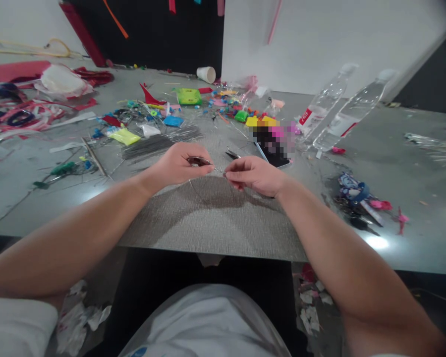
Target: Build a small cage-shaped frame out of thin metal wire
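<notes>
Two hands meet over the middle of the grey tabletop (215, 223), fingertips nearly touching. Left hand (178, 166) is closed round small dark pliers (198, 160), jaw tips pointing right. Right hand (254, 174) pinches the end of a thin wire (196, 191) between thumb and forefinger, right at the plier tips. Wire runs down and left from the pinch in a loose curve under the left hand; too fine to see how it ends. Looks like the pinch keeps the wire end steady so the pliers can work on it, and both forearms rest on the tabletop edge for bracing.

Just beyond the left hand: a bundle of grey wire lengths (159, 143), kept in easy reach. Just beyond the right hand: a second dark tool (232, 155), then a phone (273, 148), partly blurred. Farther out, scattered coloured pieces (241, 116) and a paper cup (206, 74). Two clear plastic bottles (338, 116) lie beyond and right of the right hand. Pink and blue scraps (357, 196) sit well right of it.
</notes>
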A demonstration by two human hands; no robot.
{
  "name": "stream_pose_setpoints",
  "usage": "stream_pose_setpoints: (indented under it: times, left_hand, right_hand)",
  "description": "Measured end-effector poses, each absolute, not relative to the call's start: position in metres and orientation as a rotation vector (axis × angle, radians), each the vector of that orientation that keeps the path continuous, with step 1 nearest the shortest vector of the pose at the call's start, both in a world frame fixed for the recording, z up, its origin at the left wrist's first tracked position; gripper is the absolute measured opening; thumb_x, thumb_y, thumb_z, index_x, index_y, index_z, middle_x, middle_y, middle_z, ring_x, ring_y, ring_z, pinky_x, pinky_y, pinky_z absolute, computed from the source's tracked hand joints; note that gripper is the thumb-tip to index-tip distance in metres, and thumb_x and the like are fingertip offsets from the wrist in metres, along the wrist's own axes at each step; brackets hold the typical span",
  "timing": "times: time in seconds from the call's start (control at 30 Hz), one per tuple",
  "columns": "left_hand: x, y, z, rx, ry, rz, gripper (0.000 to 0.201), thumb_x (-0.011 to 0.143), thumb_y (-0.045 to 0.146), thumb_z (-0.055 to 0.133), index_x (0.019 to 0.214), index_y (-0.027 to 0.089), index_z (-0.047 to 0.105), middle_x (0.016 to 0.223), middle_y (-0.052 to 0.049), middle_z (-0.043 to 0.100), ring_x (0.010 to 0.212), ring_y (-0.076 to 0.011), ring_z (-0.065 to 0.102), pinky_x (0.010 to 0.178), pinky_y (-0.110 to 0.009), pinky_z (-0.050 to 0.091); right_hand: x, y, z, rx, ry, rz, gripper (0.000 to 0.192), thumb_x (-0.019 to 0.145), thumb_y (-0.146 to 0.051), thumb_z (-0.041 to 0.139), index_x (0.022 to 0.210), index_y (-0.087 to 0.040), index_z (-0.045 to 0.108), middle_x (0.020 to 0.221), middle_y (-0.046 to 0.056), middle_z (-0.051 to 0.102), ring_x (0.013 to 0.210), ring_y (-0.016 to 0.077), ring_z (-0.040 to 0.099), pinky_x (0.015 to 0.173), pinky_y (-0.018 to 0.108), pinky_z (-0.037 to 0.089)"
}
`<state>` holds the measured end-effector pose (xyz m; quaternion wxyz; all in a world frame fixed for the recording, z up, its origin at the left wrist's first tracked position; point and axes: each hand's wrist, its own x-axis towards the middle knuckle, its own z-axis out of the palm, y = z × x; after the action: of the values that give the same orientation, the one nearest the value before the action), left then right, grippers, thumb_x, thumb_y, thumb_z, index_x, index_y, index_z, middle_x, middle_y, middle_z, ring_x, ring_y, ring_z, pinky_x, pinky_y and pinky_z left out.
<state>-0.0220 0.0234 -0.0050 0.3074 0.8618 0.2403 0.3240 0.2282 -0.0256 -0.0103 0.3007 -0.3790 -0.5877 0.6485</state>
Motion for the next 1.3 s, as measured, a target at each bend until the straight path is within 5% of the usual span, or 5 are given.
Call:
stream_pose_setpoints:
  times: [0.2, 0.57, 0.83, 1.3]
  left_hand:
    - [-0.021, 0.024, -0.007, 2.321, 0.61, 0.843, 0.016, 0.088, 0.028, 0.073, 0.076, 0.016, 0.07, 0.073, -0.001, 0.064, 0.067, -0.0119, 0.053, 0.063, -0.027, 0.04]
    - [-0.016, 0.022, -0.008, 2.042, 0.878, 0.655, 0.028, 0.089, 0.033, 0.069, 0.067, 0.017, 0.068, 0.059, 0.0, 0.063, 0.055, -0.0105, 0.054, 0.054, -0.025, 0.037]
    - [-0.014, 0.022, -0.007, 2.04, 0.928, 0.674, 0.026, 0.087, 0.034, 0.07, 0.067, 0.017, 0.068, 0.061, 0.0, 0.063, 0.056, -0.0101, 0.053, 0.055, -0.025, 0.037]
    - [-0.011, 0.024, -0.015, 1.554, 0.811, 0.713, 0.02, 0.082, 0.023, 0.073, 0.063, 0.018, 0.069, 0.063, -0.002, 0.064, 0.056, -0.0093, 0.056, 0.053, -0.023, 0.043]
  right_hand:
    - [0.228, -0.026, -0.011, -1.028, -1.648, 1.649, 0.018, 0.084, -0.031, 0.078, 0.085, -0.018, 0.067, 0.07, -0.002, 0.064, 0.06, 0.0105, 0.056, 0.055, 0.026, 0.042]
    - [0.227, -0.022, -0.017, -1.143, -1.96, 1.066, 0.014, 0.086, -0.032, 0.07, 0.084, -0.02, 0.065, 0.071, -0.002, 0.061, 0.063, 0.0122, 0.053, 0.059, 0.028, 0.042]
    - [0.227, -0.02, -0.017, -1.178, -1.829, 1.22, 0.006, 0.085, -0.024, 0.068, 0.088, -0.02, 0.066, 0.066, -0.003, 0.061, 0.059, 0.0125, 0.056, 0.057, 0.028, 0.043]
    - [0.224, -0.023, -0.022, -1.144, -1.846, 1.031, 0.014, 0.087, -0.033, 0.068, 0.088, -0.019, 0.068, 0.074, 0.001, 0.067, 0.066, 0.0147, 0.061, 0.064, 0.03, 0.047]
